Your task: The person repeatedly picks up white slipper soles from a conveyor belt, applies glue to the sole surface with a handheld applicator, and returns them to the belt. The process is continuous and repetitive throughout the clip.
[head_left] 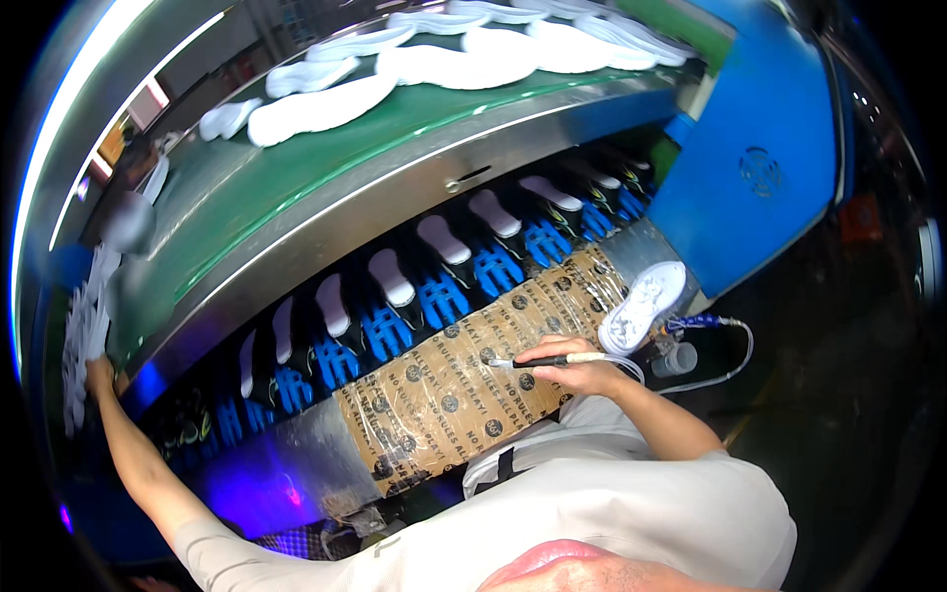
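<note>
right hand [580,371] clamped on a slim brush-like tool [541,362] over brown printed paper [441,417]; left hand [101,377] at white shoe soles [89,324]; its grip i cannot tell.

Slim pen-like tool [538,361], black grip, tip pointing left, white soles [98,321] overlapping, far left
</note>
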{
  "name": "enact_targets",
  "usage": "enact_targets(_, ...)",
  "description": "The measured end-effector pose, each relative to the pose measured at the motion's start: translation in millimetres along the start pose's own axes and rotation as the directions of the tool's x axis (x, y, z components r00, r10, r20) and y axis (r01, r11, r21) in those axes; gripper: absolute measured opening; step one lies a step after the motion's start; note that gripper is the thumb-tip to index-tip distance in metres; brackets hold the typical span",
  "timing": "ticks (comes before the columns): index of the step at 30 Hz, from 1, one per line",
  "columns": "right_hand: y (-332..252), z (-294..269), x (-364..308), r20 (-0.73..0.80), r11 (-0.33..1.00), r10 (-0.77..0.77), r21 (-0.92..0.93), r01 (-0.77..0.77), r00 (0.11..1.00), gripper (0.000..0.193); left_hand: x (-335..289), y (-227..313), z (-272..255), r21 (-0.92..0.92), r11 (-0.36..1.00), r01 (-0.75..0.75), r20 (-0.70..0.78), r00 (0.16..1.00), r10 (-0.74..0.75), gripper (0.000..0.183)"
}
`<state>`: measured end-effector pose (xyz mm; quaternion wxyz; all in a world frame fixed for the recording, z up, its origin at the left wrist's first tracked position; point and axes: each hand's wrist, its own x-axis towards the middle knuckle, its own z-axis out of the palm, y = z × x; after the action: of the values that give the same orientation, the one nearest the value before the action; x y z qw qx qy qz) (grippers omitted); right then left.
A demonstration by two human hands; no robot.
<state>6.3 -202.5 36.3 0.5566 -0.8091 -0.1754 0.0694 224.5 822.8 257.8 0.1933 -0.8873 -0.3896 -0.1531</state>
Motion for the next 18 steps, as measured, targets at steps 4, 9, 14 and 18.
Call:
enact_targets(4, -6, 2, -4, -0.013, 0.998, 0.053, -0.015, -0.053, 0.999, 0.034, -51, 62, 11, -0.130, 0.991, 0.023, -0.103, 0.994, -0.037, 0.065)
enact_targets(9, 8, 12, -4, -0.050, 0.995, -0.078, 0.065, 0.081, 0.996, 0.034, -126, 87, -65, -0.288, 0.957, -0.031, -0.179, 0.984, -0.022, 0.081)
enact_targets(14, -1, 7, -3, -0.048, 0.980, -0.076, 0.183, 0.083, 0.996, 0.033, -222, 89, -85, -0.652, 0.736, -0.185, -0.384, 0.917, -0.110, 0.082)
enact_targets(18, -7, -1, -5, -0.149, 0.929, 0.021, 0.368, 0.036, 0.989, 0.025, -376, 157, -148, -0.838, -0.535, -0.108, -0.108, 0.994, -0.031, 0.057)
